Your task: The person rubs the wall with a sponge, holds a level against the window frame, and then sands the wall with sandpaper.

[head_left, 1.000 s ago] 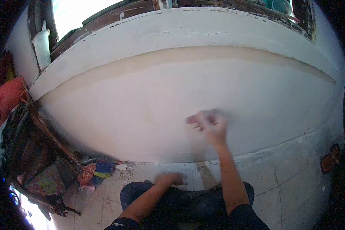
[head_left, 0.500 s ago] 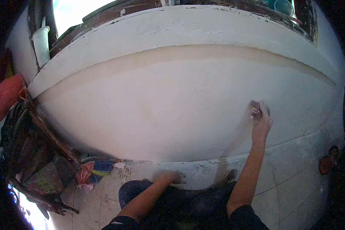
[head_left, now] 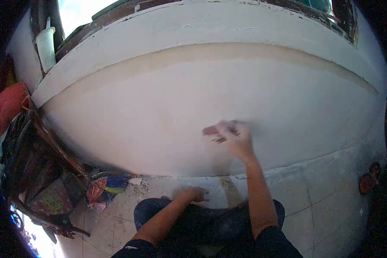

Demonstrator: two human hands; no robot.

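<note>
A reddish-brown piece of sandpaper [head_left: 210, 130] is in my right hand [head_left: 238, 139], which is shut on it and blurred by motion. The sandpaper lies against the smooth white wall [head_left: 159, 103], right of its middle and low down. A shadow of the arm falls on the wall and floor below. My left hand [head_left: 195, 194] hangs over my left knee, its fingers loosely apart, and nothing shows in it. Part of that hand's underside is hidden.
A white plastic container [head_left: 46, 47] stands at the upper left by the window. Left of me are a red bag [head_left: 12, 105] and a chair piled with cloths [head_left: 51, 198]. Red round objects [head_left: 366, 182] lie at the right on the tiled floor [head_left: 296, 223].
My right hand has swept left across the wall with the sandpaper, from the right part toward the middle. My left hand stays over the knee.
</note>
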